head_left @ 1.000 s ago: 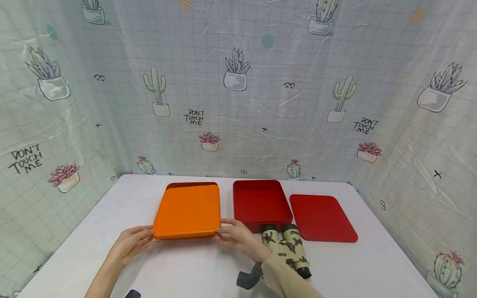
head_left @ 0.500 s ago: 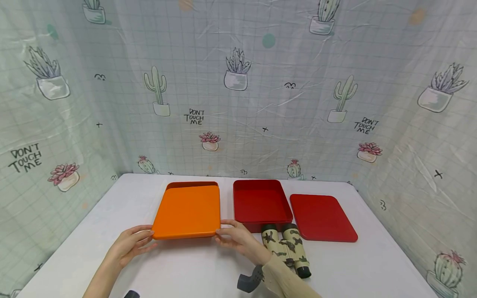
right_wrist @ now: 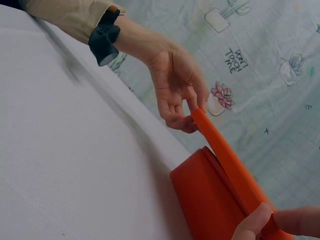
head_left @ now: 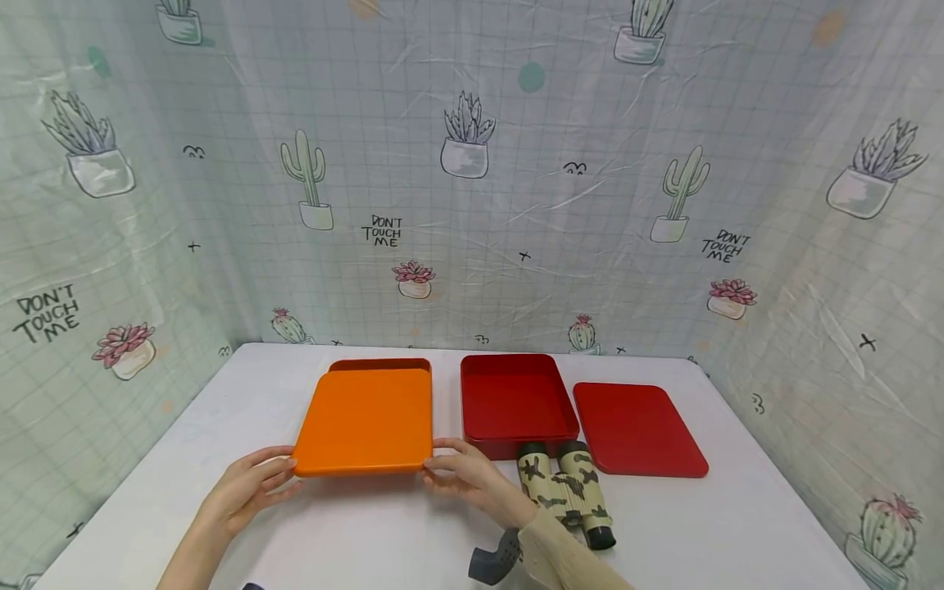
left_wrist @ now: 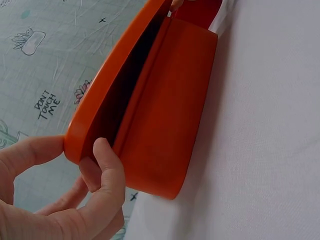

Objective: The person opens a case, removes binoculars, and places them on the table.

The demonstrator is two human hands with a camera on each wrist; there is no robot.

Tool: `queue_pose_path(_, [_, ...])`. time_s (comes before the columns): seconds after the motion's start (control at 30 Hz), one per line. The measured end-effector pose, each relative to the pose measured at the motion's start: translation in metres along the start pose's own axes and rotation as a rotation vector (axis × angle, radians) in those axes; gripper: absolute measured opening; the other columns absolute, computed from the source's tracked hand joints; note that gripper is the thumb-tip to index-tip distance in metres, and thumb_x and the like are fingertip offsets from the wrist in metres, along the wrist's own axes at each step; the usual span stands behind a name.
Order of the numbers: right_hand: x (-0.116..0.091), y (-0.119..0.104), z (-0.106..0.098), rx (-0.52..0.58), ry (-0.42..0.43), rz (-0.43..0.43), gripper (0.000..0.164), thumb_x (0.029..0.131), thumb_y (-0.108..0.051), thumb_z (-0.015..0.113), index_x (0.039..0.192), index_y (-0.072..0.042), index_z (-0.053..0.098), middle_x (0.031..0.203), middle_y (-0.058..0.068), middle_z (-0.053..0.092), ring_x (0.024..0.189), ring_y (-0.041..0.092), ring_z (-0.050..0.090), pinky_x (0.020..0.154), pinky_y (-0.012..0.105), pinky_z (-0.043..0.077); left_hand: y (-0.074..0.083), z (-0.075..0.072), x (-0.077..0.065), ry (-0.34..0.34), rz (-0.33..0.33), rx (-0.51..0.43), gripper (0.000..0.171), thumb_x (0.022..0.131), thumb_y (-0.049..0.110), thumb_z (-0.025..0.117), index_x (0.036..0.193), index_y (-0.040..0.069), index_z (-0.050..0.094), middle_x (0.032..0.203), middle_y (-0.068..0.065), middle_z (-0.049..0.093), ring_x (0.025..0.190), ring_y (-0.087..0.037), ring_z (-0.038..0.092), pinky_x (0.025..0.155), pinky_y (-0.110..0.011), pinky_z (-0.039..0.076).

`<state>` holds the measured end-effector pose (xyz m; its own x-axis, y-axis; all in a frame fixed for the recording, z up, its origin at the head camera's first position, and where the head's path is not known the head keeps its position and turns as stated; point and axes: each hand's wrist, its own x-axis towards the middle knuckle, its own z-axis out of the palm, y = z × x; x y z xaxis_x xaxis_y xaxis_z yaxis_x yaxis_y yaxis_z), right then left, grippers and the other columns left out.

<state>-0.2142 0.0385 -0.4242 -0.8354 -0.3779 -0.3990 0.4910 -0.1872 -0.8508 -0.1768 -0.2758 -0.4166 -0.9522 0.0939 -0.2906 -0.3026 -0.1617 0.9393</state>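
Note:
An orange lid [head_left: 365, 422] lies over an orange box [left_wrist: 167, 110], whose back rim shows beyond the lid in the head view. The left hand [head_left: 247, 489] pinches the lid's front left corner between thumb and fingers. At the front right corner, the right hand [head_left: 475, 481] pinches the same lid. In the left wrist view the lid is tilted, with a dark gap between it and the box's front wall. The box stands on the white table, its inside mostly hidden.
Right of the orange box sits an open red box [head_left: 516, 401], and beside that a flat red lid [head_left: 637, 430]. Camouflage binoculars [head_left: 564, 487] lie in front of the red box, close to the right forearm. A patterned curtain [head_left: 472, 205] surrounds the white table [head_left: 737, 524].
The orange lid has slid slightly toward the person and to the left, baring more of the box's back. Both hands have moved with it. The red boxware and binoculars stay put.

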Motion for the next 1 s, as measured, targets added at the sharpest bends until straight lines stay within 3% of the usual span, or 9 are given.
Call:
queue_pose_path(0.27, [0.0,0.003,0.004,-0.015,0.032,0.029,0.052,0.08,-0.007,0.063,0.127,-0.003,0.042,0.117,0.02,0.051,0.08,0.02,0.06,0.079,0.027,0.053,-0.001,-0.004,-0.005,-0.038,0.017,-0.009,0.017,0.088,0.008,0.052,0.091,0.023,0.059,0.091,0.006,0.059,0.084,-0.008,0.061,0.083,-0.035,0.052])
queue_pose_path(0.6, [0.0,0.008,0.008,-0.028,0.025,0.033,0.046,0.08,-0.005,0.063,0.122,-0.005,0.045,0.117,0.02,0.049,0.078,0.019,0.06,0.08,0.029,0.053,-0.001,-0.01,-0.01,-0.002,0.005,-0.005,0.017,0.087,0.01,0.055,0.088,0.026,0.06,0.092,0.007,0.06,0.085,-0.009,0.061,0.084,-0.035,0.051])
queue_pose_path(1.0, [0.002,0.008,0.023,0.002,0.016,0.04,0.04,0.079,-0.009,0.065,0.117,-0.008,0.051,0.121,0.017,0.047,0.083,0.022,0.06,0.078,0.03,0.054,-0.005,-0.028,-0.016,-0.052,0.047,-0.065,0.028,0.089,0.006,0.049,0.087,0.029,0.065,0.092,0.008,0.061,0.084,-0.008,0.061,0.08,-0.03,0.052])
